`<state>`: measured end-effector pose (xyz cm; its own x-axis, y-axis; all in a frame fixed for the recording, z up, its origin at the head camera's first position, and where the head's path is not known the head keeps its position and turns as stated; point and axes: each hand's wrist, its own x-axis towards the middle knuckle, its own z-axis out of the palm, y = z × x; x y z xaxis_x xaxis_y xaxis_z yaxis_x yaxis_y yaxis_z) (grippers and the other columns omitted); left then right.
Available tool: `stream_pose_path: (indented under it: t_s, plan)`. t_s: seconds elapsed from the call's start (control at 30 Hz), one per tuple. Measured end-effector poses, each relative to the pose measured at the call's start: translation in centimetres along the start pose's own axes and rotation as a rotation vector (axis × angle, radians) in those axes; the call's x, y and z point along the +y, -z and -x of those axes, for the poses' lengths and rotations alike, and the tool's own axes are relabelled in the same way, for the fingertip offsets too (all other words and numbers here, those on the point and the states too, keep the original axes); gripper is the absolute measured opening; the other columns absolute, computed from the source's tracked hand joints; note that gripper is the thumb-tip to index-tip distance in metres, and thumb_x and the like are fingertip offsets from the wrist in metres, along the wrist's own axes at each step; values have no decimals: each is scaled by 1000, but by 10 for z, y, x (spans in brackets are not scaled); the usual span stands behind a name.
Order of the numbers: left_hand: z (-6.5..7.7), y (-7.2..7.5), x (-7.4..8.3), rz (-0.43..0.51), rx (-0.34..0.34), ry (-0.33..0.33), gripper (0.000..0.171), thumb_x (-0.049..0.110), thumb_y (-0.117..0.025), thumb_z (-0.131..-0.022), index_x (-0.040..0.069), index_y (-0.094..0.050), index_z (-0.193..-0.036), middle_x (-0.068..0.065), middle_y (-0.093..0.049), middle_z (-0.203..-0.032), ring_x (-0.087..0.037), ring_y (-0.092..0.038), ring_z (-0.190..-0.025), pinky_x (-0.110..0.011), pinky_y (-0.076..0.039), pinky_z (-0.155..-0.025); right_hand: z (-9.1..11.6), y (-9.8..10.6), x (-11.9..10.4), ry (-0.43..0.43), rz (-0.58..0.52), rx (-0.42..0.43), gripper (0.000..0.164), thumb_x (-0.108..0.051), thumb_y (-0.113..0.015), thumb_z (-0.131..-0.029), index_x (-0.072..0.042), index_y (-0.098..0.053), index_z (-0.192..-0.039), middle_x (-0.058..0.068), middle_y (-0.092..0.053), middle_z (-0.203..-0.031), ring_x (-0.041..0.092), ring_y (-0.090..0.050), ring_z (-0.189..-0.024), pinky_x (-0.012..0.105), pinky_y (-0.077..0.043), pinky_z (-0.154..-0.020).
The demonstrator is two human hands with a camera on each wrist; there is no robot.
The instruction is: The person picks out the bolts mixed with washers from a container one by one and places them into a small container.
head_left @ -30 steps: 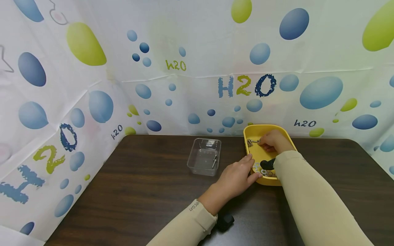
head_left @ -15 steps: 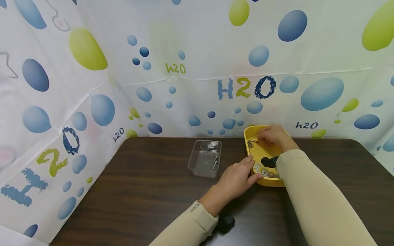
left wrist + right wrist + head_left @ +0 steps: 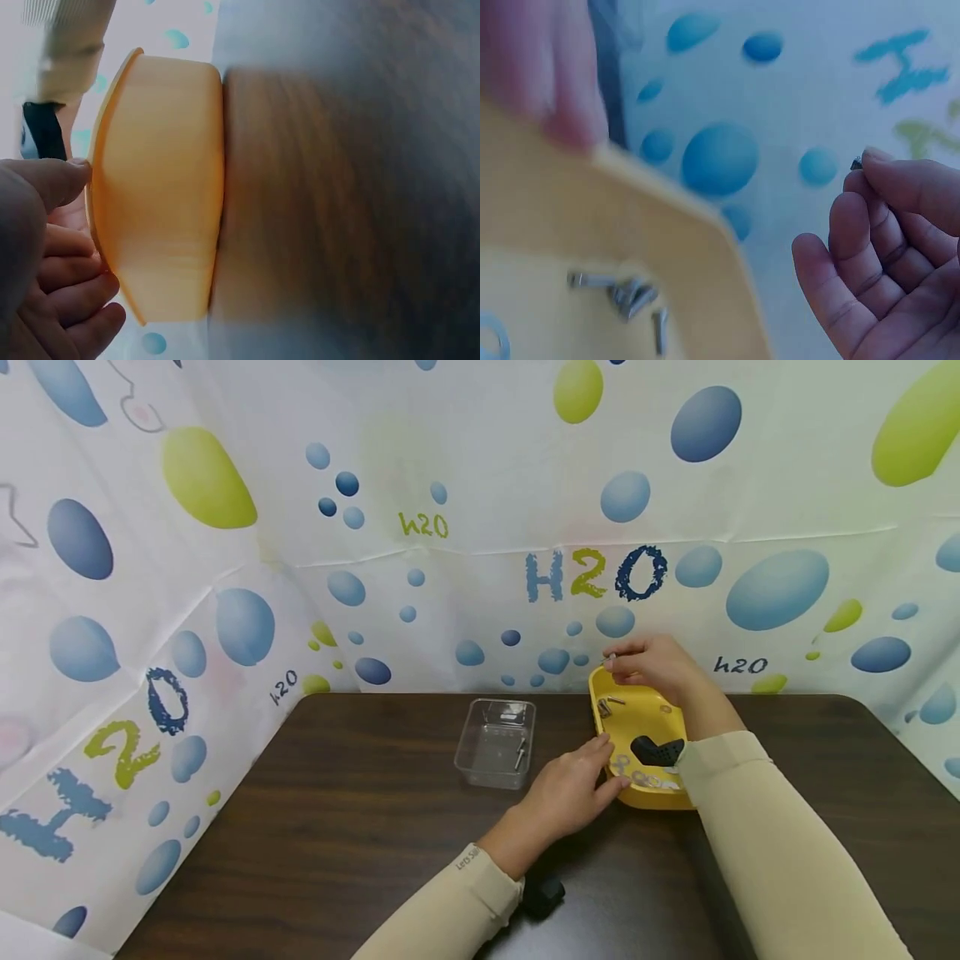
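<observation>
My right hand (image 3: 651, 670) is raised over the far rim of a yellow plastic bin (image 3: 647, 802), pinching a small metal bolt (image 3: 609, 658) between thumb and fingertips. Only the dark tip of the bolt (image 3: 857, 163) shows in the right wrist view; the other fingers are loosely bent. Resting at the bin's near left corner, my left hand (image 3: 566, 793) has its fingertips on the rim and its thumb lapping over it. Inside the bin, several metal bolts (image 3: 634, 296) lie by the far left wall. Pale washers (image 3: 641, 777) are gathered at the near end.
Left of the bin stands a clear plastic box (image 3: 480, 768) with a few bolts (image 3: 521, 753) inside. The dark wooden table (image 3: 360, 827) meets a patterned white sheet (image 3: 450, 635) behind. Black wrist cameras (image 3: 543, 897) hang under both sleeves.
My right hand has come up out of the bin, moving back and left with the bolt pinched in its fingertips. My left hand has stayed at the bin's rim.
</observation>
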<state>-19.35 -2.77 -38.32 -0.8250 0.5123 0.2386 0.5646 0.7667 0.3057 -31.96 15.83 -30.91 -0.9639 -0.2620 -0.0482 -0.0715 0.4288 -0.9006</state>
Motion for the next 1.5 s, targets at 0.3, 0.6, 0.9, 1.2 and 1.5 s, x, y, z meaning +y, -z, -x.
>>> stream_pose_path:
  t_s: [0.3,0.6,0.9,1.2,1.5]
  plan:
    - [15,20,-19,19,87,-10,54,38,-56,-100,12,-48,-147,-2,-45,-153,-15,-45,-138,-35,-42,-110,23,-23,-22,91,-241,40,45,-24,-70,-93,0,-60,-130,0,-70,-103,21,-68,-100,33,-56,-90]
    - [45,39,-61,-2,260,-19,51,31,-62,-98,4,-54,-141,-8,-50,-148,-21,-51,-134,-39,-45,-107,36,-61,-23,210,-481,76,25,-11,-69,-93,-1,-68,-116,0,-72,-89,15,-72,-82,30,-59,-77]
    - [67,52,-104,37,307,81,58,30,-68,-94,3,-52,-142,-10,-48,-150,-24,-47,-138,-44,-41,-109,36,-100,-26,207,-472,90,37,-9,-70,-91,7,-63,-123,0,-72,-89,15,-74,-82,31,-59,-78]
    - [76,61,-136,107,206,243,62,36,-63,-96,3,-47,-146,-11,-44,-153,-28,-45,-139,-48,-38,-111,26,-135,-19,182,-415,1,31,-7,-72,-89,6,-67,-117,7,-72,-90,18,-73,-82,34,-59,-80]
    - [78,58,-138,174,111,284,64,37,-60,-98,1,-43,-147,-12,-40,-155,-29,-41,-141,-49,-37,-112,25,-146,-11,132,-365,-40,28,-7,-72,-89,4,-68,-114,11,-73,-89,18,-71,-74,34,-61,-72]
